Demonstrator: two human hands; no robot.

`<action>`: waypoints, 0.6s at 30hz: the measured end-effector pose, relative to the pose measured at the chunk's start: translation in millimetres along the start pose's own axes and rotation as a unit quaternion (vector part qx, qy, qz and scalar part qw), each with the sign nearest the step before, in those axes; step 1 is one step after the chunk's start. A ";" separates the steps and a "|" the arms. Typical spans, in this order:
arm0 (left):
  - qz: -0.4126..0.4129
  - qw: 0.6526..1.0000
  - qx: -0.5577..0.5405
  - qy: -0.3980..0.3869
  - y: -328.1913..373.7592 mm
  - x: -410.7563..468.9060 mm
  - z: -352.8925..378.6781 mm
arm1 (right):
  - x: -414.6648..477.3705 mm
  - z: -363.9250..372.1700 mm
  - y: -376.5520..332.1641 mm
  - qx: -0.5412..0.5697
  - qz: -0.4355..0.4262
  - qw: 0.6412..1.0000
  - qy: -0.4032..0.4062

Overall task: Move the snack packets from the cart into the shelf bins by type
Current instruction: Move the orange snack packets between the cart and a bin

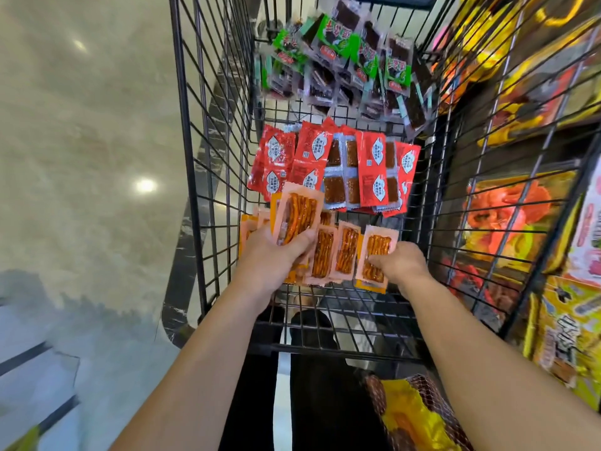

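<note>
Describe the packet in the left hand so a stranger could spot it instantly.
Find the black wire rack with three tiered bins; the nearest bin holds pale orange packets of reddish strips. The left hand grips one packet: it alone is lifted above the row, its top overlapping the red packets.

Black wire shelf bins (325, 349) stand in tiers. The top bin holds loosely piled green-and-clear plastic packets (338, 56) of dark strips. The middle bin holds overlapping red foil packets (309, 151), some showing clear backs. The lowest bin holds pale orange windowed packets (344, 252) of orange-red strips, side by side. The left hand (273, 255) grips a raised packet (297, 219). The right hand (403, 265) pinches the right-end packet (377, 255).
</note>
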State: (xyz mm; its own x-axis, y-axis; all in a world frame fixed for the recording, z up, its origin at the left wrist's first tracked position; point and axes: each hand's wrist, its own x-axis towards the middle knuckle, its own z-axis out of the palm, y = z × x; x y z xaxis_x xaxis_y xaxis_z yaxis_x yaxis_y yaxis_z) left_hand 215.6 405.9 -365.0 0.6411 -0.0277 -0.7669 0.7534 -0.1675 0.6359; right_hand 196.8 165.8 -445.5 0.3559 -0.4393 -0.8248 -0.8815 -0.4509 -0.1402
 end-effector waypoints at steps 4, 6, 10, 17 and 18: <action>-0.008 1.000 -0.009 -0.003 3.9 -1.6 1.4 | -17.2 -28.7 -3.8 0.062 -0.013 0.998 -0.012; -0.005 1.000 -0.010 -0.020 7.1 -3.8 3.0 | -33.5 -46.2 -6.7 0.134 -0.054 0.987 -0.064; 0.007 0.998 -0.014 -0.058 14.4 -9.1 6.1 | -67.6 -67.3 -15.7 0.340 -0.165 0.894 -0.238; 0.016 0.991 -0.050 -0.122 17.7 -14.1 7.7 | -83.5 -45.6 -39.8 0.368 -0.199 0.864 -0.282; 0.018 0.991 -0.053 -0.123 17.1 -13.5 7.9 | -85.8 -41.4 -42.3 0.367 -0.202 0.864 -0.280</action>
State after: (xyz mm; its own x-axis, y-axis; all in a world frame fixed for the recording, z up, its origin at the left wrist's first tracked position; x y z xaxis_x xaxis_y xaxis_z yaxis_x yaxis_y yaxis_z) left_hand 218.7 395.6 -344.5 0.6230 -0.2736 -0.7328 0.7499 -0.0573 0.6590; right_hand 216.3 190.4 -346.2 0.6549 0.1760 -0.7349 -0.7536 0.2240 -0.6180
